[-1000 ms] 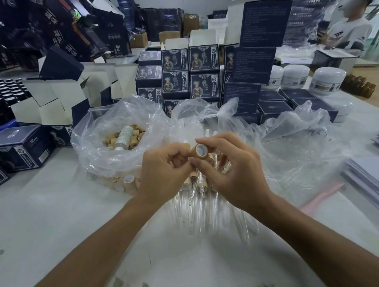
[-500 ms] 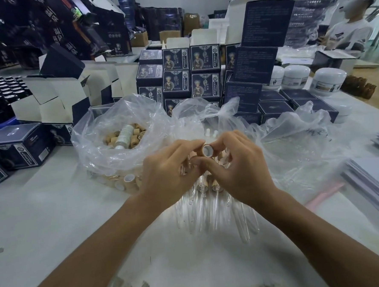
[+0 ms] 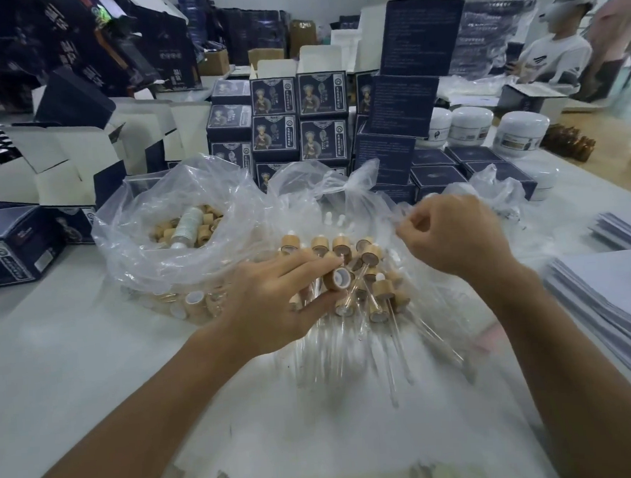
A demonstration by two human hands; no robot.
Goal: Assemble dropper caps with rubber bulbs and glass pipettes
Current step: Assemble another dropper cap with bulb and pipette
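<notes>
Dropper cap (image 3: 339, 277) pinched by left hand (image 3: 273, 304).

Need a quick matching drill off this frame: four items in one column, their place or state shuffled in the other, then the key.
Items
1. left hand
2. right hand
3. clear bag of loose wooden caps
4. white jars

Places or states
A. standing far right, behind the dark blue boxes
B. holds a wooden cap with a white liner over the pile of assembled droppers
C. left of the pile, a white bottle lying on top
D. fingers curled, raised by the clear plastic right of the pile

Pairs: 1-B, 2-D, 3-C, 4-A
</notes>
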